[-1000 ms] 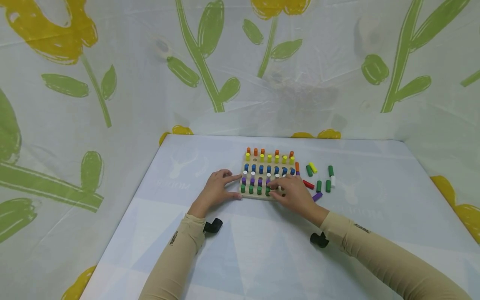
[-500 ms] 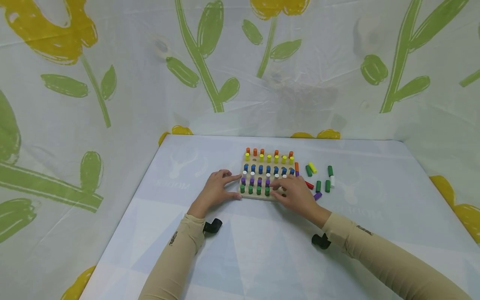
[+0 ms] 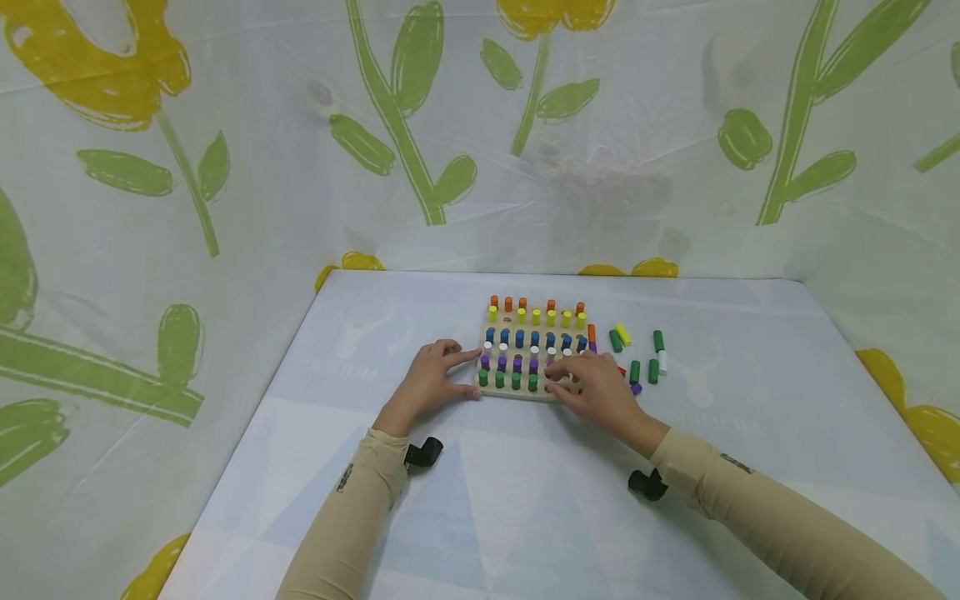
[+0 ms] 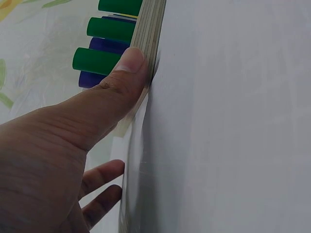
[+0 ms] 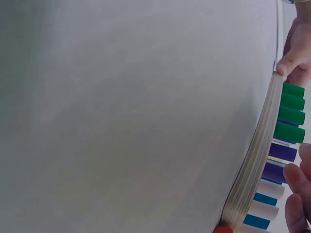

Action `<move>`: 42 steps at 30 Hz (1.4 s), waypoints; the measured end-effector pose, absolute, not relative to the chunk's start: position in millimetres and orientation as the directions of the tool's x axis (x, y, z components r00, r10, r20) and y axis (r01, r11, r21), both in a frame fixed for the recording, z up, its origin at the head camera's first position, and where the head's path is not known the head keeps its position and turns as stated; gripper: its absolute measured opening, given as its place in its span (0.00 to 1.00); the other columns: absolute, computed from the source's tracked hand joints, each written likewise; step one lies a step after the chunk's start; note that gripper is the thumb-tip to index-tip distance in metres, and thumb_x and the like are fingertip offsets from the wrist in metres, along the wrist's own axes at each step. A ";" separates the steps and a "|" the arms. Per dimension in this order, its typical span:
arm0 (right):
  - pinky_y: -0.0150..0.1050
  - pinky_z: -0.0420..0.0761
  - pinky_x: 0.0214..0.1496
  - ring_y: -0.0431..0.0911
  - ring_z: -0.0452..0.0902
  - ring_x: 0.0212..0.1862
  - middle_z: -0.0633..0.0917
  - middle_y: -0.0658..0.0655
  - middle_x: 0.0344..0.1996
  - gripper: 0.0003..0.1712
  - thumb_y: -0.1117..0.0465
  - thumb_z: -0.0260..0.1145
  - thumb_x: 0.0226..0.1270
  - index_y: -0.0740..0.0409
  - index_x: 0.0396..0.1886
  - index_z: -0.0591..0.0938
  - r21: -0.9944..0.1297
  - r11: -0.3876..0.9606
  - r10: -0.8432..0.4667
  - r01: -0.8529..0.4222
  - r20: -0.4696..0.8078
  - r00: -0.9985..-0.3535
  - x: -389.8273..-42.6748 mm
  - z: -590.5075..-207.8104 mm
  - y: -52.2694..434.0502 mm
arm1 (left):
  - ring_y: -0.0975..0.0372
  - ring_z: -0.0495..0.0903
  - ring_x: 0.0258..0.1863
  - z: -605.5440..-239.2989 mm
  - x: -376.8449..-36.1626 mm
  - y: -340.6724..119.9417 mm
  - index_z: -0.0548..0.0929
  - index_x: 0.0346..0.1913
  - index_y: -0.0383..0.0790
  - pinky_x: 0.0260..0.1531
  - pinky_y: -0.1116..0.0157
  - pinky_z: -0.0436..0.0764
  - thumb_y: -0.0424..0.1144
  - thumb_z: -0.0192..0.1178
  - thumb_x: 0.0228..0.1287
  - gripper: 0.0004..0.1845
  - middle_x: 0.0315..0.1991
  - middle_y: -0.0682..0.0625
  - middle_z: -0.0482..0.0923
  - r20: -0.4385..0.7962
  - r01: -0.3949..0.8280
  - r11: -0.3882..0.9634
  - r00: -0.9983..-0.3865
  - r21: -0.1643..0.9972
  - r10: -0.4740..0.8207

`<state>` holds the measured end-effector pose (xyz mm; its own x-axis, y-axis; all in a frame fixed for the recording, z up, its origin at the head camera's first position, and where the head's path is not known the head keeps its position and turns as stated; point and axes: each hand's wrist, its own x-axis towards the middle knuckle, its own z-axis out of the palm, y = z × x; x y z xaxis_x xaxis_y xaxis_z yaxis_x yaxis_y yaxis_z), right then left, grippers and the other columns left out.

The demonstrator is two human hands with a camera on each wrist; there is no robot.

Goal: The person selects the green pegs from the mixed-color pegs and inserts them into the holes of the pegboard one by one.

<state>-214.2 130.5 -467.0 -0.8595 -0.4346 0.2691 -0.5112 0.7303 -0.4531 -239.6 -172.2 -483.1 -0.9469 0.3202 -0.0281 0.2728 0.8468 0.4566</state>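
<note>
A wooden peg board [image 3: 517, 392] lies on the table with rows of upright pegs: orange, yellow, blue, white, purple and green. My left hand [image 3: 430, 379] rests against its left side, thumb and index finger stretched to the edge. In the left wrist view the thumb [image 4: 114, 94] lies against the board's corner beside the green pegs [image 4: 97, 59]. My right hand [image 3: 596, 392] is over the board's front right, thumb and index finger apart with no peg visible between them. In the right wrist view its fingertips [image 5: 291, 173] are right at a purple peg [image 5: 274, 172]. Its palm is hidden.
Right of the board lie several loose pegs, among them a yellow peg [image 3: 623, 335], a green peg [image 3: 658, 340], a white peg [image 3: 662, 362] and a purple peg [image 3: 636, 389] partly behind the right hand. A flower-printed curtain [image 3: 645, 167] surrounds the table.
My right hand has shifted slightly to the right, away from the fourth green peg, and now covers more of the loose purple and red pegs. The left hand stays at the board's edge.
</note>
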 end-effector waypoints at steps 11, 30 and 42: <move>0.48 0.70 0.49 0.45 0.75 0.40 0.89 0.47 0.40 0.14 0.54 0.74 0.66 0.51 0.49 0.89 -0.434 0.754 -0.422 -0.494 0.256 -0.870 -214.1 -469.4 142.4 | 0.45 0.63 0.68 -485.9 -241.7 -172.9 0.72 0.74 0.58 0.71 0.49 0.63 0.60 0.74 0.54 0.43 0.68 0.43 0.68 -0.039 0.267 0.852 -0.948 0.450 0.317; 0.50 0.71 0.52 0.48 0.75 0.41 0.90 0.51 0.44 0.16 0.53 0.74 0.66 0.51 0.52 0.89 -0.433 0.797 -0.362 -0.422 0.217 -0.907 -214.9 -469.6 163.9 | 0.45 0.64 0.68 -486.0 -242.2 -173.5 0.72 0.74 0.58 0.71 0.48 0.62 0.60 0.73 0.54 0.43 0.67 0.43 0.68 -0.026 0.280 0.847 -0.945 0.453 0.326; 0.52 0.70 0.50 0.49 0.75 0.40 0.90 0.54 0.43 0.18 0.53 0.76 0.64 0.54 0.51 0.89 -0.414 0.821 -0.324 -0.393 0.230 -0.918 -211.6 -469.7 177.0 | 0.45 0.63 0.68 -488.1 -242.4 -172.9 0.72 0.74 0.59 0.71 0.48 0.63 0.61 0.73 0.54 0.43 0.68 0.43 0.67 -0.039 0.266 0.852 -0.948 0.450 0.316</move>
<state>-211.6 177.0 -469.7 -0.9177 -0.3241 0.2296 -0.3935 0.8207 -0.4143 -242.4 -172.9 -488.1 -0.9479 0.3161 -0.0393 0.2655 0.8525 0.4503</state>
